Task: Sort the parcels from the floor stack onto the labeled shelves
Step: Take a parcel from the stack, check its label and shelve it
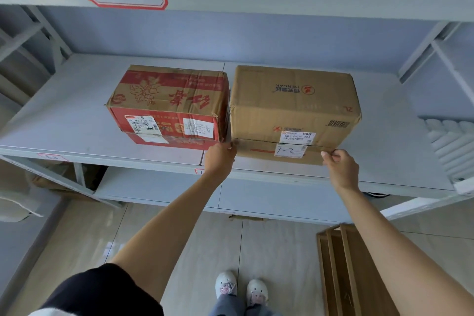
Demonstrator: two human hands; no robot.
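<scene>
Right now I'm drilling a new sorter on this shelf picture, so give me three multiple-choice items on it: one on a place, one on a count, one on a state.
1. Where does the plain brown box stand relative to the red printed box?
A. on top of it
B. to its right, on the same shelf
C. on the floor below

2. How many boxes stand on that shelf?
A. one
B. two
C. four

3. What are the hands doing?
A. both hang idle
B. both hold the red printed box
C. the left hand and right hand are at the brown box's front lower corners

Answers: 1 B, they sit side by side; 2 B, only these two show; 3 C, one hand at each corner.
</scene>
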